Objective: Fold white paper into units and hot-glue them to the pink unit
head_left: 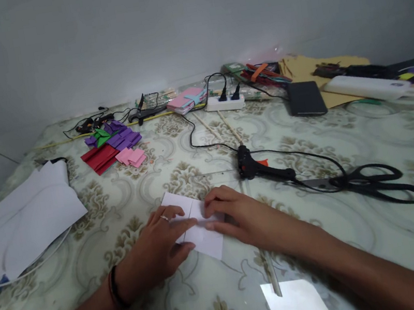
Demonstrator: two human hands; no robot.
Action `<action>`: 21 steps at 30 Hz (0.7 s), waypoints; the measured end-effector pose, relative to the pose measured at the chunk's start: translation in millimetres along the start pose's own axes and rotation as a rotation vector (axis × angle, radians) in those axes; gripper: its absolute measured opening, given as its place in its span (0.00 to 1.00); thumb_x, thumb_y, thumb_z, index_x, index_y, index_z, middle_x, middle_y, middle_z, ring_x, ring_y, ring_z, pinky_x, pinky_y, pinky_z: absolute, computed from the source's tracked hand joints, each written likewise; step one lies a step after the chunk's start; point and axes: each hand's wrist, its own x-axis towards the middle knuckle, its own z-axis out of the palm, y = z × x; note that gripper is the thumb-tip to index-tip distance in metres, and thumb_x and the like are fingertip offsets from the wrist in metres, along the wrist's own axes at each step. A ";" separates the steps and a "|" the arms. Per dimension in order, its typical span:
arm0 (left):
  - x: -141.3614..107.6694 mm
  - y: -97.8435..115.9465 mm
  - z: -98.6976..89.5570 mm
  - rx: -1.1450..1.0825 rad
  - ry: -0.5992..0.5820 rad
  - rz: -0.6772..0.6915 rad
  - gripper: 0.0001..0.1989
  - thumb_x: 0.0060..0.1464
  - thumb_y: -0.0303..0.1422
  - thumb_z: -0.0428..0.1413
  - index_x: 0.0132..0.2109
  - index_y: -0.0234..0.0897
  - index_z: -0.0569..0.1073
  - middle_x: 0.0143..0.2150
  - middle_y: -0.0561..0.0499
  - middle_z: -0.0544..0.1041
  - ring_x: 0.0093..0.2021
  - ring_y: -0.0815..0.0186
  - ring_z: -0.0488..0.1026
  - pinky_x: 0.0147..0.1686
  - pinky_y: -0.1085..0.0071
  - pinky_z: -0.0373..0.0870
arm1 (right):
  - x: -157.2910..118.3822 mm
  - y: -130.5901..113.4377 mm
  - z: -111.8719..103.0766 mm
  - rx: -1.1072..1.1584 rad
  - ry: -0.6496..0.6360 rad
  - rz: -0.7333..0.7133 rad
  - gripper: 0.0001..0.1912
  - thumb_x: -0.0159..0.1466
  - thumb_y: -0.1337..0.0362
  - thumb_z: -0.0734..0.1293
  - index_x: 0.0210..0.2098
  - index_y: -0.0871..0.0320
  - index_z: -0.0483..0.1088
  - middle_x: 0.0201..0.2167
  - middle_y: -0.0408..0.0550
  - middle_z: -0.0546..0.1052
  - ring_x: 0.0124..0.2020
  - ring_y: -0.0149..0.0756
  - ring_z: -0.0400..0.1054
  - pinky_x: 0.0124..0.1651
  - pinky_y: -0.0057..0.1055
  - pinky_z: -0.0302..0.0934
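A small white sheet of paper with crease lines lies on the patterned tabletop, turned at an angle. Over its left part rests my left hand, its index finger stretched across the middle and its thumb apart near the lower edge. My right hand has its fingers bent over the right edge of the same paper, thumb and fingers closed on it; the fingertips partly hide that edge. Just beyond my right hand lies a black glue gun with an orange trigger. Black-handled scissors are to its right.
Larger white sheets lie at left. Folded purple strips, red strips and pink strips sit farther back. A white power strip feeds trailing cords near the wall. A black flat box stands at back right.
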 end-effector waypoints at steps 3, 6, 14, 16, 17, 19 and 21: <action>-0.8 0.1 0.1 -0.004 -0.001 -0.006 0.23 0.61 0.29 0.62 0.62 0.41 0.70 0.58 0.41 0.70 0.60 0.51 0.66 0.60 0.47 0.68 | 0.5 2.0 1.9 -0.030 0.011 0.002 0.09 0.68 0.62 0.70 0.46 0.58 0.73 0.50 0.56 0.72 0.54 0.46 0.67 0.58 0.43 0.65; 0.9 0.5 -0.3 -0.021 -0.003 -0.015 0.25 0.60 0.27 0.63 0.62 0.40 0.69 0.57 0.41 0.71 0.60 0.51 0.66 0.61 0.47 0.68 | 0.5 4.2 5.2 -0.087 0.039 -0.012 0.14 0.64 0.67 0.73 0.49 0.58 0.72 0.52 0.56 0.72 0.55 0.47 0.66 0.59 0.46 0.64; 2.6 3.8 -2.4 -0.062 0.040 -0.018 0.24 0.56 0.23 0.64 0.57 0.42 0.67 0.56 0.43 0.68 0.59 0.52 0.66 0.60 0.48 0.68 | 1.5 -9.2 -2.9 -0.065 0.051 0.053 0.16 0.66 0.72 0.67 0.53 0.57 0.69 0.51 0.54 0.74 0.52 0.44 0.70 0.56 0.43 0.66; 1.3 5.2 -2.8 -0.071 0.064 -0.009 0.21 0.57 0.23 0.63 0.53 0.41 0.67 0.56 0.43 0.68 0.57 0.53 0.66 0.59 0.48 0.69 | 2.8 -11.8 -7.0 -0.051 0.087 0.094 0.12 0.69 0.72 0.63 0.50 0.57 0.70 0.48 0.53 0.75 0.48 0.42 0.71 0.53 0.42 0.67; 0.7 5.8 -3.0 -0.076 0.072 -0.003 0.19 0.57 0.22 0.63 0.51 0.41 0.67 0.56 0.44 0.67 0.57 0.53 0.66 0.58 0.48 0.69 | 3.4 -12.5 -8.7 -0.042 0.107 0.112 0.10 0.69 0.71 0.62 0.48 0.58 0.71 0.46 0.53 0.75 0.46 0.41 0.72 0.51 0.41 0.67; -0.1 6.7 -3.4 -0.082 0.073 0.008 0.16 0.58 0.22 0.61 0.48 0.41 0.66 0.56 0.44 0.67 0.57 0.54 0.66 0.58 0.49 0.69 | 4.4 -13.2 -11.3 -0.022 0.144 0.135 0.08 0.70 0.71 0.61 0.44 0.58 0.71 0.43 0.51 0.76 0.42 0.40 0.72 0.47 0.38 0.67; -0.4 7.1 -4.0 -0.081 0.080 0.020 0.16 0.58 0.22 0.61 0.49 0.41 0.67 0.56 0.44 0.67 0.57 0.54 0.66 0.59 0.49 0.69 | 4.8 -13.6 -12.8 -0.007 0.170 0.135 0.06 0.69 0.71 0.63 0.41 0.57 0.71 0.41 0.50 0.76 0.41 0.39 0.71 0.45 0.37 0.66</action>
